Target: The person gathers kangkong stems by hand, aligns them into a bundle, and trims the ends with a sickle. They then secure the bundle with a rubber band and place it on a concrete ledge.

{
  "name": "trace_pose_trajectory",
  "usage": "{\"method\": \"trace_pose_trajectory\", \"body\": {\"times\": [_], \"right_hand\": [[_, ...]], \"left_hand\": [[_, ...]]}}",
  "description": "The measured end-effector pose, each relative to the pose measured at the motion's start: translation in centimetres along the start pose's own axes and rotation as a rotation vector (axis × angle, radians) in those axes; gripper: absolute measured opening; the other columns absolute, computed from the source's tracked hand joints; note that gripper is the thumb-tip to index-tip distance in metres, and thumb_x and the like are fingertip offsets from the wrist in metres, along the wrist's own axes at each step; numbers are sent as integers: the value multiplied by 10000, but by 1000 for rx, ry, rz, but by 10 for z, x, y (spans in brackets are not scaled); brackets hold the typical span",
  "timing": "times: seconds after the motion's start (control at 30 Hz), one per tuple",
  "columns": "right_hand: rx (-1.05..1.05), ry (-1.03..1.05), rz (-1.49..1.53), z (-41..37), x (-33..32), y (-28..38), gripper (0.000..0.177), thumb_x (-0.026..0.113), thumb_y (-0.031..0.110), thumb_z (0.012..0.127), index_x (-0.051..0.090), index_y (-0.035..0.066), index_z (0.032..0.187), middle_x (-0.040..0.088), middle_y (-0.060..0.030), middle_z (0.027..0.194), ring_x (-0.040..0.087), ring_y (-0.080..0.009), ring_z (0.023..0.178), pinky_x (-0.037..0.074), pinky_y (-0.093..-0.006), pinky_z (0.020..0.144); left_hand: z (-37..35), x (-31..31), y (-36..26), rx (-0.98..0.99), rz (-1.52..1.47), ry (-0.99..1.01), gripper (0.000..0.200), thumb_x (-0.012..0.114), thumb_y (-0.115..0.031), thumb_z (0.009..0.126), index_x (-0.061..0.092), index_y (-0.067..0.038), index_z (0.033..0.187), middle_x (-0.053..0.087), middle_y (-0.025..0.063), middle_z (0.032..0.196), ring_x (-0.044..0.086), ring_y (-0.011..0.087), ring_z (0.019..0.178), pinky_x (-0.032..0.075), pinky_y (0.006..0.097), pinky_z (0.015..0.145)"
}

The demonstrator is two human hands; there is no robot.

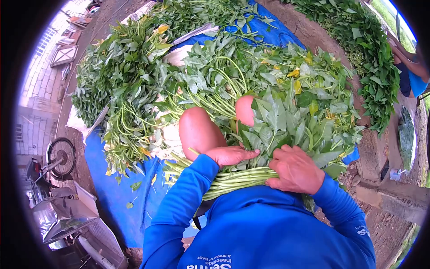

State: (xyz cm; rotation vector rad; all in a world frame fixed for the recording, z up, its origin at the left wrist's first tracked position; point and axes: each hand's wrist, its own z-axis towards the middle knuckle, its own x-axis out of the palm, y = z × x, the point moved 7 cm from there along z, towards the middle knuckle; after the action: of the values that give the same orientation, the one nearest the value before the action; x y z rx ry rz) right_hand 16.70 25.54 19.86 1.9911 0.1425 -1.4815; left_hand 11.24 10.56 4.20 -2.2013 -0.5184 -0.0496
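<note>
A thick bundle of water spinach [244, 175] lies across my lap, its pale green stems pointing left and its broad leaves to the right. My right hand [298, 169] is closed around the bundle where stems meet leaves. On the upper side of the same bundle rests my left hand [233, 156], thumb stretched out to the right and apart from the right hand. Leaves partly hide its other fingers. Beyond my bare knees spreads a large heap of loose water spinach [210, 96], with some yellowed leaves in it.
A blue tarp [116, 179] lies under the greens. At left stand a motorcycle wheel [60, 157] and a metal sidecar [67, 215]. More greens [358, 54] line the upper right, near another person's arm [410, 62]. A concrete ledge [389, 197] is at right.
</note>
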Motion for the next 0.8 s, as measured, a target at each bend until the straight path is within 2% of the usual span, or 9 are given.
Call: {"method": "trace_pose_trajectory", "body": {"times": [0.03,0.13,0.37,0.47,0.5,0.57,0.67,0.7,0.8], "right_hand": [[-44,-81,-33,-1,-6,7,379,803,332,833,719,42,1062,674,-110,933,651,-298,957,479,-476,843],[-46,15,30,3,1,7,403,819,313,826,740,45,1116,655,-82,1017,598,-274,1027,433,-442,889],[-90,-110,-50,17,-11,26,463,855,219,800,729,36,1207,644,-82,1035,611,-296,1015,455,-450,880],[-130,-199,-95,23,-17,32,467,853,194,801,721,26,1216,645,-88,1053,617,-301,1029,463,-448,898],[-135,-222,-102,26,-18,33,466,853,185,801,718,23,1217,645,-90,1059,619,-302,1034,466,-447,905],[-136,-280,-110,35,-21,34,455,829,176,820,710,26,1232,654,-92,1081,626,-302,1051,472,-450,930],[-123,-378,-92,44,-4,21,403,747,167,880,693,16,1250,657,-96,1107,622,-294,1086,469,-461,984],[-128,-422,-130,40,8,17,397,720,162,893,691,13,1259,658,-94,1112,621,-285,1094,459,-466,1010],[-107,-419,-167,27,24,17,386,668,146,910,693,20,1274,652,-85,1096,616,-268,1084,442,-470,1016]], "left_hand": [[-7,0,-11,-11,32,-8,804,527,-652,1096,576,23,1531,636,158,1511,583,242,1365,421,361,1200],[2,-5,2,8,57,-54,822,511,-663,1097,571,35,1528,635,170,1509,580,251,1369,411,365,1208],[-24,-15,-27,159,112,-12,815,448,-657,1121,558,42,1524,638,194,1495,579,289,1349,395,384,1208],[-35,-32,-38,128,388,-129,773,456,-635,1128,560,25,1517,651,199,1468,591,296,1314,417,382,1183],[-45,-33,-48,237,341,-170,751,454,-629,1132,555,9,1516,658,199,1455,602,303,1298,432,384,1164],[-77,-38,-71,149,410,-198,723,460,-619,1134,578,-6,1498,678,190,1424,620,307,1268,452,384,1136],[-71,-60,-64,350,440,-431,630,547,-547,1110,703,58,1183,754,273,1032,708,433,965,533,475,855],[-73,-60,-67,451,432,-483,565,587,-499,1105,689,43,1232,757,260,1077,703,426,996,535,462,878],[-66,-68,-47,205,429,-569,566,587,-499,1106,690,45,1220,740,287,1044,701,421,993,531,468,893]]}}
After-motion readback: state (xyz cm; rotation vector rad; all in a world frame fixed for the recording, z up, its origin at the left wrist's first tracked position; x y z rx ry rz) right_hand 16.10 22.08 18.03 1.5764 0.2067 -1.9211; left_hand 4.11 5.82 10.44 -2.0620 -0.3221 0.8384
